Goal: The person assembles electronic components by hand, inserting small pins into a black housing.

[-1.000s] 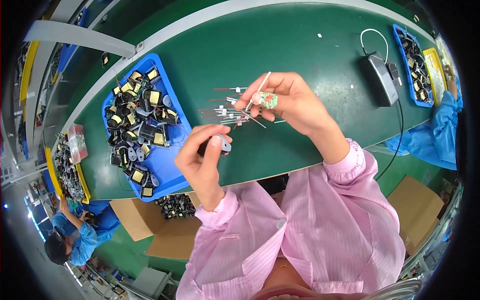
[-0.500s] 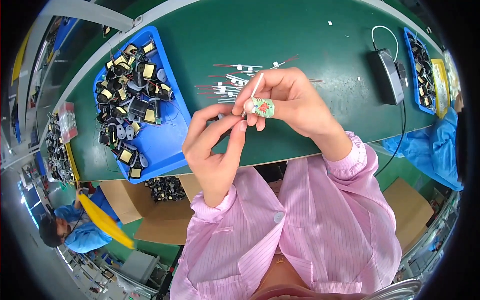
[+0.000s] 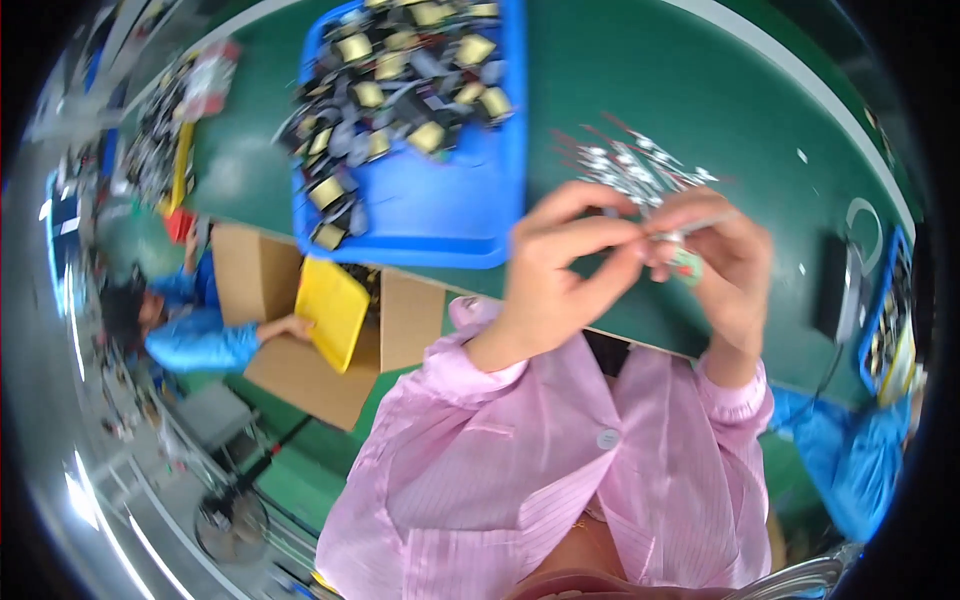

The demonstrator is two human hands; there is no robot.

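Observation:
Both my hands meet over the near side of the green table. My right hand (image 3: 730, 265) is closed in a pinch on a thin white tube (image 3: 703, 226), and its thumb wears a green patterned wrap (image 3: 686, 266). Fingertips of my left hand (image 3: 570, 275) press together at the tube's left end; what they grip is hidden and blurred. Just beyond the hands lies a loose pile of red and white wire leads with small white connectors (image 3: 635, 170). Left of them stands a blue tray (image 3: 470, 247), partly filled with black and grey parts bearing cream pads (image 3: 427, 137).
A black box-shaped device (image 3: 838, 290) with a cable stands at right, near another blue tray (image 3: 870, 345) and a blue sleeve (image 3: 845, 460). At left, a person in blue (image 3: 205, 335) holds a yellow tray (image 3: 333, 315) over an open cardboard box (image 3: 415, 320).
The view has swung left, so the table things appear farther right. My hands stay together, and the white tube now lies flatter. The person at left has brought the yellow tray over the box.

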